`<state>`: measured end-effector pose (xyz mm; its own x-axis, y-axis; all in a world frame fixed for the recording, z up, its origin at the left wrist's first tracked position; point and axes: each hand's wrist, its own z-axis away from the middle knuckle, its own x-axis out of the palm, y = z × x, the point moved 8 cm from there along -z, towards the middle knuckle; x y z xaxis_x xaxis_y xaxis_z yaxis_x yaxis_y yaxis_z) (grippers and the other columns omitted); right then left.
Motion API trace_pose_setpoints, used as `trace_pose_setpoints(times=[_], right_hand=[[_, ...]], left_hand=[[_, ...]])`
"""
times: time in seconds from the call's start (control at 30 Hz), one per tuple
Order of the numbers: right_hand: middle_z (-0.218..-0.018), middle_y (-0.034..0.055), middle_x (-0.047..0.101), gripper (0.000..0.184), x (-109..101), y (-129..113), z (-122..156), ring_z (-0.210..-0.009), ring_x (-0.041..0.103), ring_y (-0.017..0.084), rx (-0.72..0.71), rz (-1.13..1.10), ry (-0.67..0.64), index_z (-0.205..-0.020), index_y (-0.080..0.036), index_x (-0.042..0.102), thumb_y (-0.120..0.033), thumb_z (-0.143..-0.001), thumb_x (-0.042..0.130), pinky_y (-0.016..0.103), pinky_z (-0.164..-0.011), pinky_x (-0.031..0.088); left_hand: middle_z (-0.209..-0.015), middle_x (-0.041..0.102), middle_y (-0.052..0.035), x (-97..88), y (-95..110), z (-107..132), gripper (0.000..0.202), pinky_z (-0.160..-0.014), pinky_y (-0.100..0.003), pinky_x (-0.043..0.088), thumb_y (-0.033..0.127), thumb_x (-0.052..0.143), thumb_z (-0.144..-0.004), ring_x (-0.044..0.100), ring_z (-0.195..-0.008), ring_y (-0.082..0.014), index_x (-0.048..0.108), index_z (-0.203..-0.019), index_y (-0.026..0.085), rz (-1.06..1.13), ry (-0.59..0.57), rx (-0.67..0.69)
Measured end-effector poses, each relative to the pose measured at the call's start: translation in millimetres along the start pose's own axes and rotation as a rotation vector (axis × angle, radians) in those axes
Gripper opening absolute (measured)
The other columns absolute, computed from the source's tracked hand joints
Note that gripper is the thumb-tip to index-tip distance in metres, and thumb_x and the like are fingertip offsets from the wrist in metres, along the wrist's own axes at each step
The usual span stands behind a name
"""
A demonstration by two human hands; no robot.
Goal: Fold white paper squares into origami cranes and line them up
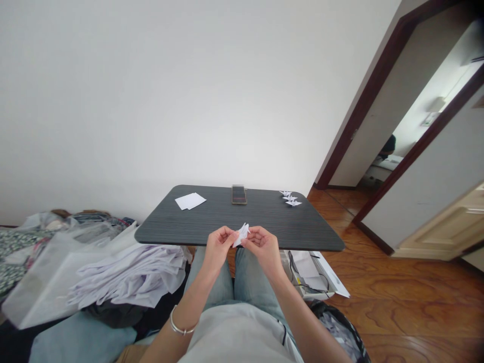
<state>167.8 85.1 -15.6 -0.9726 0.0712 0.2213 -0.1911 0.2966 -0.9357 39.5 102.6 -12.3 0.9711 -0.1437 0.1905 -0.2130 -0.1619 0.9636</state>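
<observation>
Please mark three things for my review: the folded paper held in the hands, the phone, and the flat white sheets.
Folded paper [241, 235]: head view, middle of its visible part.
Phone [238, 194]: head view, middle of its screen.
White sheets [190, 201]: head view, middle of the pair.

Present were one phone [239, 195] on a dark table [212, 218], one pile of white cloth [132, 275] at left, one black bag [322, 307] at right.

Soft, even light with stretched edges
</observation>
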Motion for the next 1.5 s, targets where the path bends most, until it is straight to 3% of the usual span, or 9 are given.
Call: trace_pose_setpoints(times=[0.17,0.3,0.63,0.87,0.97,1.03,1.17,1.5], right_hand=[[-0.066,0.0003,0.067,0.017,0,2,-1,-0.058,0.062,0.013,0.018,-0.012,-0.043,-0.075,-0.018,0.065,-0.027,-0.064,0.074,0.025,-0.057,0.053],[-0.067,0.0021,0.068,0.021,5,-4,0,-0.063,0.064,0.015,-0.004,-0.012,-0.109,-0.075,-0.018,0.068,-0.039,-0.074,0.065,0.026,-0.055,0.055],[-0.063,0.0000,0.065,0.015,6,-7,-3,-0.058,0.059,0.013,-0.020,0.004,-0.067,-0.071,-0.019,0.067,-0.033,-0.067,0.071,0.022,-0.048,0.049],[-0.057,-0.0036,0.053,0.017,1,-15,-3,-0.049,0.046,0.009,-0.061,0.042,-0.007,-0.067,-0.018,0.058,-0.030,-0.070,0.069,0.018,-0.039,0.037],[-0.057,-0.0047,0.049,0.017,-2,-18,-3,-0.049,0.044,0.009,-0.102,0.044,0.021,-0.069,-0.019,0.056,-0.029,-0.070,0.069,0.019,-0.042,0.035],[-0.059,-0.0038,0.051,0.016,-2,-20,-3,-0.053,0.046,0.010,-0.139,0.059,0.028,-0.069,-0.019,0.057,-0.028,-0.070,0.070,0.020,-0.049,0.039],[-0.069,-0.0003,0.056,0.014,-3,-21,-3,-0.063,0.051,0.013,-0.173,0.123,0.024,-0.074,-0.019,0.059,-0.029,-0.070,0.069,0.022,-0.054,0.041],[-0.069,0.0007,0.058,0.014,1,-17,-3,-0.062,0.053,0.013,-0.147,0.082,-0.071,-0.075,-0.019,0.060,-0.029,-0.071,0.068,0.018,-0.041,0.037]], left_hand=[[-0.064,0.060,0.0021,-2.8,-2,1,0.020,-0.060,-0.022,0.042,0.026,0.071,-0.062,0.056,-0.061,-0.0112,0.057,-0.071,0.016,0.042,0.041,0.024],[-0.063,0.058,0.0027,-3.7,0,2,0.019,-0.061,-0.022,0.043,0.026,0.070,-0.065,0.056,-0.061,-0.0115,0.054,-0.070,0.016,0.047,0.046,0.045],[-0.080,0.067,-0.0036,-4.4,14,7,0.010,-0.073,-0.028,0.048,0.024,0.063,-0.073,0.062,-0.077,-0.0174,0.068,-0.077,0.017,-0.102,0.043,0.189],[-0.081,0.071,-0.0057,5.3,16,14,0.019,-0.070,-0.028,0.049,0.030,0.060,-0.076,0.064,-0.077,-0.0195,0.070,-0.081,0.015,-0.061,-0.040,0.103],[-0.084,0.071,-0.0062,9.4,14,15,0.022,-0.073,-0.029,0.050,0.027,0.070,-0.067,0.064,-0.076,-0.0190,0.070,-0.085,0.014,-0.007,-0.073,0.084],[-0.084,0.071,-0.0061,9.3,12,14,0.024,-0.074,-0.029,0.050,0.023,0.073,-0.063,0.064,-0.075,-0.0182,0.069,-0.085,0.014,0.003,-0.065,0.082],[-0.084,0.071,-0.0062,6.5,10,13,0.020,-0.074,-0.028,0.049,0.024,0.068,-0.069,0.064,-0.077,-0.0180,0.068,-0.085,0.013,0.002,-0.037,0.100],[-0.069,0.063,0.0007,0.6,16,14,0.011,-0.058,-0.019,0.047,0.023,0.067,-0.072,0.060,-0.063,-0.0106,0.060,-0.077,0.016,0.051,0.033,0.172]])
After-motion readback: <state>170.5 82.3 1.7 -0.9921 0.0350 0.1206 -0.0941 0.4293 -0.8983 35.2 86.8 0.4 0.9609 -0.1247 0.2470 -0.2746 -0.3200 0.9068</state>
